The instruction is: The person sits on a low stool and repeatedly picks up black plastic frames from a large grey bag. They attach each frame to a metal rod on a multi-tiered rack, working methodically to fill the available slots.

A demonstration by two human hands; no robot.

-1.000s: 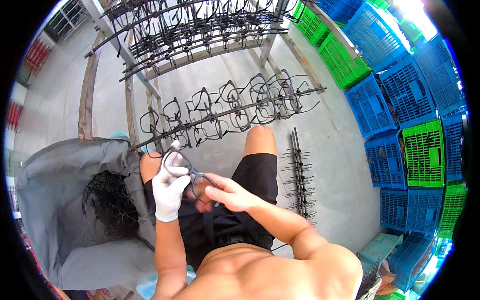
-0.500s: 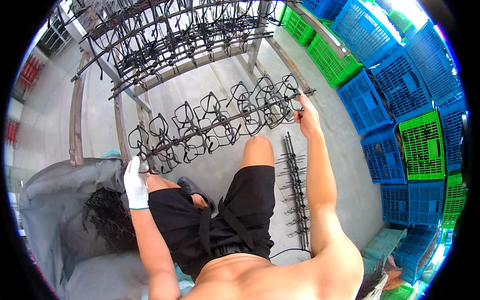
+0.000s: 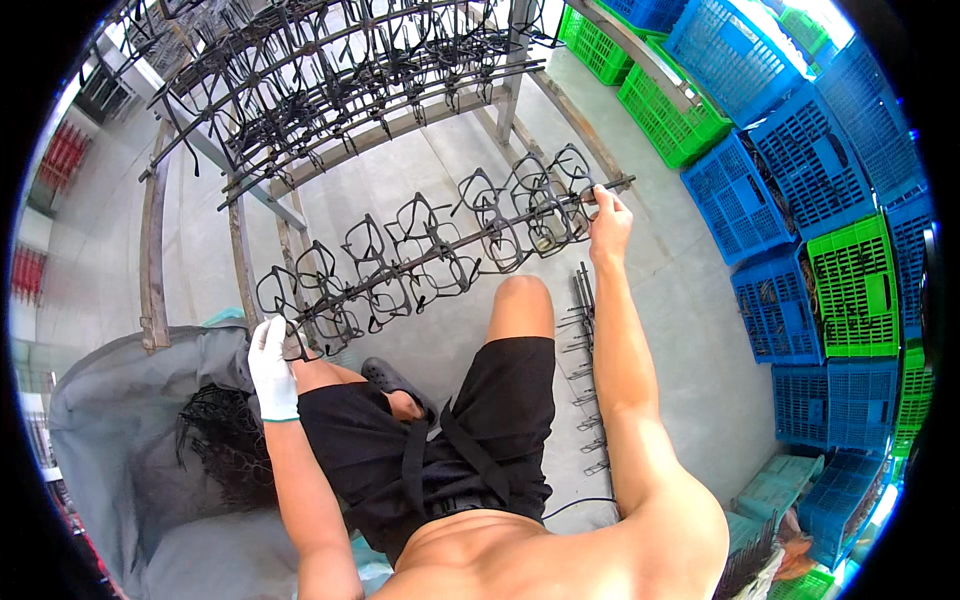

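A dark rod (image 3: 462,243) carrying several black eyeglass frames (image 3: 364,236) spans the space ahead of my knees, its right end higher in the picture. My left hand (image 3: 271,372), in a white glove, is closed at the rod's left end; the fingers partly hide that end. Bare, my right hand (image 3: 609,226) pinches the rod close to its right tip, which sticks out past the fingers. The eyeglass frames stand out on both sides of the rod between my hands.
Ahead stands a metal rack (image 3: 290,200) with loaded rods of black frames. Another rod (image 3: 585,330) with thin prongs lies on the floor, partly behind my right forearm. Blue crates (image 3: 740,195) and green crates (image 3: 852,285) line the right. A grey sack (image 3: 110,400) holds dark wiry pieces at left.
My right forearm has shifted slightly left and covers more of the rod on the floor. The right fingers have changed their hold a little. Both hands stay at the rod's ends.
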